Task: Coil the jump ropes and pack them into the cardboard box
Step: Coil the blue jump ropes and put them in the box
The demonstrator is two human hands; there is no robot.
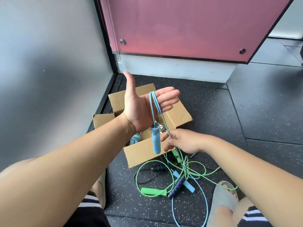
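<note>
Head view: blue jump rope (155,102) part-wound over the left hand (142,105), above the open cardboard box (141,151).
Left hand is raised palm-up, fingers straight and pressed together, thumb stood clear; judged to serve as a former, with the cord looped over the fingers and one blue handle (155,140) hanging below the wrist. A pale blue coiled rope (135,139) lies inside the box, near left. Right hand (186,141) pinches the trailing blue cord between thumb and fingertips just below the loops, apparently to feed and tension the next turn. Near right on the floor, the green rope (154,193), the black rope (177,185) and the second blue handle (188,184) lie tangled, uncoiled. No legible writing on box or handles.
</note>
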